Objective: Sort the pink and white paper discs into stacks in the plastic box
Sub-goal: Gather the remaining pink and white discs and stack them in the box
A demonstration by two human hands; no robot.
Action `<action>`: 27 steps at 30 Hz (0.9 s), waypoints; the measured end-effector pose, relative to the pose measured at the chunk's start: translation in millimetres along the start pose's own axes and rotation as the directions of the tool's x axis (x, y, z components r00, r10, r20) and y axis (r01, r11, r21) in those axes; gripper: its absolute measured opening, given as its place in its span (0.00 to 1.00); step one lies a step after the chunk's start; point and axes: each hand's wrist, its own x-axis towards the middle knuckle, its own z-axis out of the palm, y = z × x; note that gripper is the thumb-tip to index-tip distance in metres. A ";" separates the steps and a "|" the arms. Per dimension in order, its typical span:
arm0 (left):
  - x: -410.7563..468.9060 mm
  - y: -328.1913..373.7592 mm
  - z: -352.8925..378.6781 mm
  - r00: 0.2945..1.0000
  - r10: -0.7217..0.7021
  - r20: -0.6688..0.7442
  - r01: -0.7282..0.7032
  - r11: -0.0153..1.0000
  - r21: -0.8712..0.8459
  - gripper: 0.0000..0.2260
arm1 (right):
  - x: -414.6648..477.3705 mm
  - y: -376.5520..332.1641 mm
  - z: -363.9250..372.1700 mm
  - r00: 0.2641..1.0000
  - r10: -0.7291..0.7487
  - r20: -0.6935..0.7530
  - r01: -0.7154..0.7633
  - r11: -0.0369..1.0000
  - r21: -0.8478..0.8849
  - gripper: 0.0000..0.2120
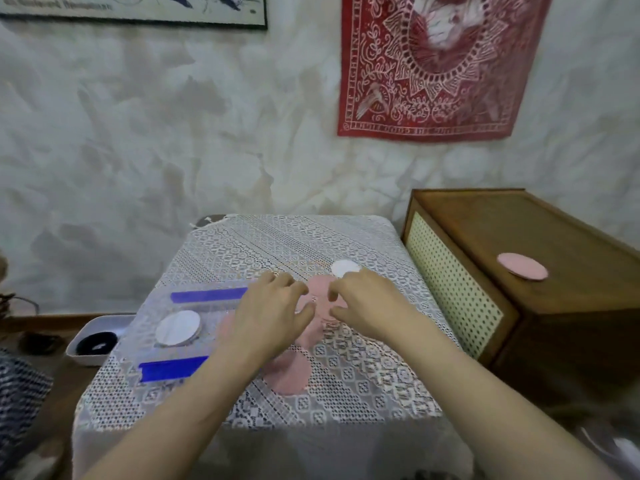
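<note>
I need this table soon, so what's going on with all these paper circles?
A person is sorting paper discs. The left hand and right hand hover over pink discs on the lace-covered table; whether either grips one is unclear. The plastic box at left holds a white stack. One white disc lies beyond the hands, and another pink disc sits on the wooden cabinet.

The lace cloth (346, 368) is white, with small flowers in squares. There is a pink disc (287, 375) and a white disc (178, 328). The plastic box (211, 317) is clear with blue strips (207, 295) (a strong blue). The wall hanging (440, 64) is red with white ornaments.
</note>
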 end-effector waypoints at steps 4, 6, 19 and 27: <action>4.5 33.3 27.0 0.999 0.040 0.026 -0.040 0.999 -0.021 0.17 | -20.3 35.3 8.5 0.995 0.082 0.053 -0.083 0.996 0.023 0.15; 4.2 46.9 42.8 0.998 0.055 0.041 -0.053 0.998 -0.032 0.18 | -30.4 51.1 15.9 0.990 0.126 0.069 -0.130 0.990 0.056 0.16; -20.2 56.4 77.0 1.000 0.011 0.020 -0.007 0.985 -0.171 0.13 | -35.9 70.5 67.6 0.969 0.240 0.053 -0.246 0.940 0.238 0.23; -30.7 54.5 71.0 0.999 -0.034 -0.001 0.033 0.976 -0.213 0.14 | -25.4 63.6 67.9 0.954 0.295 0.058 -0.289 0.846 0.448 0.22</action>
